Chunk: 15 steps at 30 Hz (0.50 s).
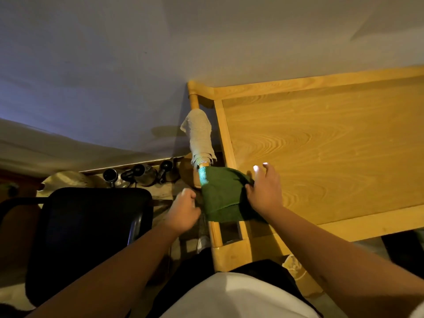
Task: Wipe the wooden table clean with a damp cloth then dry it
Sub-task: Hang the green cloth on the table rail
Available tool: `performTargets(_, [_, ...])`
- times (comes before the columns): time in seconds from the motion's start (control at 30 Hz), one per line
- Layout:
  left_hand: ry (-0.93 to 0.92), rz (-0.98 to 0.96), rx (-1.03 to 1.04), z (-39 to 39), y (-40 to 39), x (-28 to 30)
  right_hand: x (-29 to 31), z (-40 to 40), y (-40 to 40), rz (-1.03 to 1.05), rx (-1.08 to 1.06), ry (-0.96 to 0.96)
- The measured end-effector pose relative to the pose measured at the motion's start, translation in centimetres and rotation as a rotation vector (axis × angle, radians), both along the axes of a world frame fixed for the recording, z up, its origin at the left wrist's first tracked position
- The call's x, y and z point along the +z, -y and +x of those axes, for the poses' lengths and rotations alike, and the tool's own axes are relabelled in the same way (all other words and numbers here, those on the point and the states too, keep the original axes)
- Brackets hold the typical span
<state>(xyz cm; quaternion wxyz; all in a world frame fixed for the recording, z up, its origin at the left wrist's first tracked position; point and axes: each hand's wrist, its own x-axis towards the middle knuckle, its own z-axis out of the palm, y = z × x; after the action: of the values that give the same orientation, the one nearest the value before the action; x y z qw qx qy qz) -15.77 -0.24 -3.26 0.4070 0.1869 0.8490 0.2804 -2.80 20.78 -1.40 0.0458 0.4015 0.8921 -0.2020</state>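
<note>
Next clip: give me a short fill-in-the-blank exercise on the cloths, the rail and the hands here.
1. The dark green cloth hangs over the table's round wooden side ____.
2. The ____ hand pinches that cloth's edge.
3. Farther along the rail hangs a pale ____ cloth.
4. The left hand, fingers curled, holds ____.

Missing words: rail; right; beige; nothing

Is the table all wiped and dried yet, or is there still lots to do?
I cannot tell if any wiping is done: the wooden table shows no wet streaks. Right now the right hand grips the green cloth draped over the side rail, and the left hand is curled beside it. A beige cloth hangs further along the rail. Either wiping or drying likely still lies ahead.
</note>
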Motion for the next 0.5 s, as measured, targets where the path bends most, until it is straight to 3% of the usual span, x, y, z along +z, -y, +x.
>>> performTargets(0.1, [0.042,-0.011,-0.110,2.0,0.8,-0.2,0.7,1.6,3.1,0.059,0.337,-0.018])
performTargets(0.2, [-0.189,-0.094,-0.277,2.7,0.6,0.0,0.0,2.7,5.2,0.004,0.603,0.071])
performTargets(0.27, [-0.386,-0.168,-0.395,2.7,0.3,0.0,-0.7,2.4,6.3,-0.047,0.578,0.157])
performTargets(0.33, [-0.441,-0.144,-0.380,2.7,0.2,-0.4,-1.0,1.5,6.8,-0.058,0.477,0.156])
performTargets(0.5, [-0.245,0.007,-0.010,3.7,0.2,-1.0,-0.9,-0.3,7.4,-0.028,0.417,0.120])
